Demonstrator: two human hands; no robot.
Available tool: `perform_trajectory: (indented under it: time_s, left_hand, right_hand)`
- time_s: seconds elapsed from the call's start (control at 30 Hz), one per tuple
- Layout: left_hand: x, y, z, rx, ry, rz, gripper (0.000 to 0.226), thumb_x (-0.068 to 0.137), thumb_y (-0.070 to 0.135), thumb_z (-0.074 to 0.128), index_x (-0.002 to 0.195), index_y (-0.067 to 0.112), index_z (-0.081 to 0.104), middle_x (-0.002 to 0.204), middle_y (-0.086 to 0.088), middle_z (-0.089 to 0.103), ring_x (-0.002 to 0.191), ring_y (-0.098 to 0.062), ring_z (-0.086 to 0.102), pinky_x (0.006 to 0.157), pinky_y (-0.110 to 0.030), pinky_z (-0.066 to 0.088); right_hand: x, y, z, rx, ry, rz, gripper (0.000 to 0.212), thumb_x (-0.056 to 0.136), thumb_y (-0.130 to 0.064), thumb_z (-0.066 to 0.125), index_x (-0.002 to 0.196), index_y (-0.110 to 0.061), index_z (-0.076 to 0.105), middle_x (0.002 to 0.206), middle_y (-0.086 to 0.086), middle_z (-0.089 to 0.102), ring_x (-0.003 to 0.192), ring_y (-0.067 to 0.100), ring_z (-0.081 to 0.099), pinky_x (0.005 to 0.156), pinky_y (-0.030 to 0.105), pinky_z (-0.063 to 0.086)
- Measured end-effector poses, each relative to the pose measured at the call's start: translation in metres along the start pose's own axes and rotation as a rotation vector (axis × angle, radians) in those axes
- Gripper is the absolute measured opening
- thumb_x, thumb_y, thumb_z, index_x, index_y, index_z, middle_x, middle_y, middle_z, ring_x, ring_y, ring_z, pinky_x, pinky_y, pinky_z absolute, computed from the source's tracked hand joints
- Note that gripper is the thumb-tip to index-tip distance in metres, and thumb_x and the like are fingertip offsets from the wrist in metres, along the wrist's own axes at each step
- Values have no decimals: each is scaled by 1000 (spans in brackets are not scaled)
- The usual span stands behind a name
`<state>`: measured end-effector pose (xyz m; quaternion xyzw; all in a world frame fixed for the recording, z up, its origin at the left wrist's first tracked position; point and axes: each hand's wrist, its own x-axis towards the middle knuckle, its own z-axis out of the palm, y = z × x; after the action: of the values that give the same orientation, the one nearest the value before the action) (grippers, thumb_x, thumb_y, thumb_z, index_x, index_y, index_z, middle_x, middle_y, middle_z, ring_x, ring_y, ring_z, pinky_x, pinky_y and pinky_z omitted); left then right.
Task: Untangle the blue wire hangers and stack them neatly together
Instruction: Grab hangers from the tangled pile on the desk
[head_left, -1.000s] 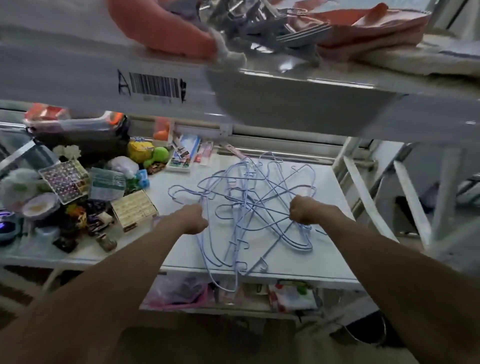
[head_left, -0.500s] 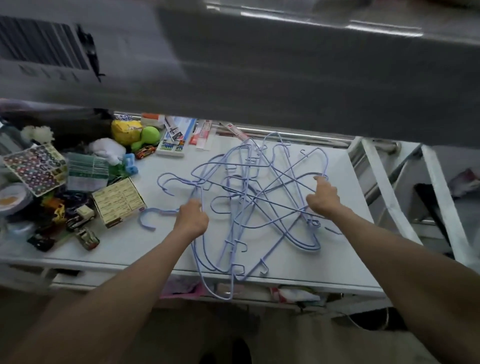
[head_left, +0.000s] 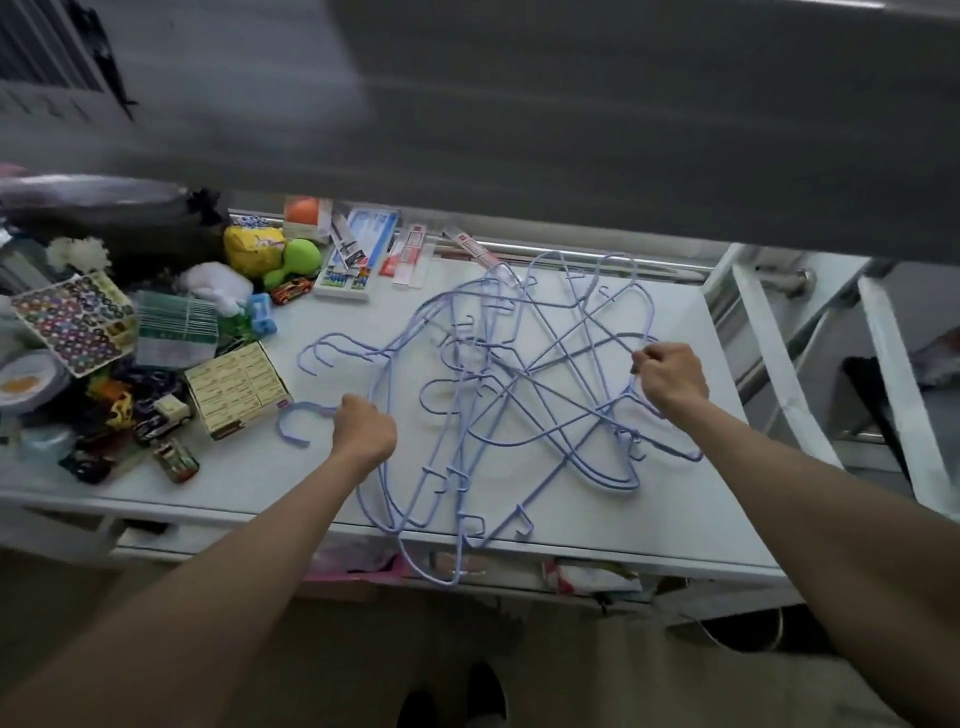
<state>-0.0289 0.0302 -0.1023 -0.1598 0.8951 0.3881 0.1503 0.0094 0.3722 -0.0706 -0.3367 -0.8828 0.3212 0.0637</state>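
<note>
A tangled heap of several blue wire hangers lies spread on a white shelf, some ends hanging over its front edge. My left hand is closed on a hanger at the heap's left side; that hanger's hook sticks out to the left. My right hand pinches a wire at the heap's right edge, slightly raised. Both forearms reach in from below.
Clutter fills the shelf's left part: a yellow box, toy cars, a sticker sheet, a green ball, packets. A dark upper shelf overhangs. White rack bars stand at the right.
The view tilted down over the shelf. My left hand dragged a hanger leftwards, its hook now clear of the heap. My right hand moved from the middle to the right edge.
</note>
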Motion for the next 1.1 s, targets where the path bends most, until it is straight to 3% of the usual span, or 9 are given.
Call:
perform_trajectory:
  time_s: [0.07, 0.13, 0.33, 0.67, 0.77, 0.87, 1.0, 1.1]
  left_hand:
    - [-4, 0, -4, -8, 55, -5, 9, 96, 6, 41, 102, 4, 48, 90, -12, 52, 85, -30, 52, 70, -35, 42]
    - [-7, -1, -5, -26, 96, 3, 4, 98, 7, 41, 98, 8, 45, 91, -10, 48, 84, -27, 48, 72, -33, 40]
    - [-8, 1, -6, -123, 118, 6, 18, 96, 6, 42, 88, 9, 58, 88, -13, 57, 81, -30, 55, 73, -42, 52]
    - [8, -8, -17, -229, 117, -34, 28, 96, 7, 39, 101, 7, 66, 93, -17, 61, 79, -29, 52, 63, -31, 43]
    - [6, -6, -13, -233, 116, -53, 27, 96, 8, 42, 106, 3, 66, 104, -21, 64, 91, -38, 60, 66, -32, 45]
    - [0, 5, 0, -286, 85, -70, 22, 95, 8, 45, 104, 0, 64, 103, -20, 62, 87, -37, 59, 67, -33, 46]
    - [7, 15, 18, -436, 7, -130, 10, 93, 6, 48, 95, 2, 57, 105, -19, 65, 86, -34, 65, 69, -31, 46]
    - [-4, 29, 15, -346, -52, -164, 26, 92, 6, 46, 113, -6, 55, 115, -20, 63, 96, -34, 65, 79, -33, 53]
  right_hand:
    - [4, 1, -14, 57, 39, 22, 25, 87, -23, 54, 68, -13, 68, 79, 5, 67, 85, 30, 62, 74, 35, 45]
    - [5, 1, -26, 78, 59, 16, 26, 85, -21, 55, 63, -13, 67, 75, 5, 68, 84, 30, 63, 73, 35, 47]
    - [0, -2, -50, -16, 125, 2, 25, 83, -18, 51, 73, -3, 68, 83, 15, 70, 84, 36, 62, 72, 36, 48]
    - [-10, -19, -55, 113, 282, 106, 26, 90, -15, 50, 83, 0, 71, 88, 17, 70, 83, 36, 63, 71, 37, 50]
    - [-15, -24, -54, 220, 351, 140, 28, 91, -14, 49, 82, -2, 72, 87, 14, 70, 79, 32, 63, 66, 31, 43]
    - [-21, -34, -50, 280, 404, 104, 27, 90, -14, 48, 82, -3, 72, 87, 15, 72, 85, 33, 66, 71, 33, 48]
    - [-44, -58, -34, 152, 464, 2, 26, 95, -20, 48, 92, -8, 71, 95, 14, 72, 89, 33, 65, 72, 31, 43]
    - [-67, -82, -15, 5, 402, -123, 26, 97, -22, 45, 101, -8, 67, 103, 20, 69, 96, 39, 64, 76, 35, 44]
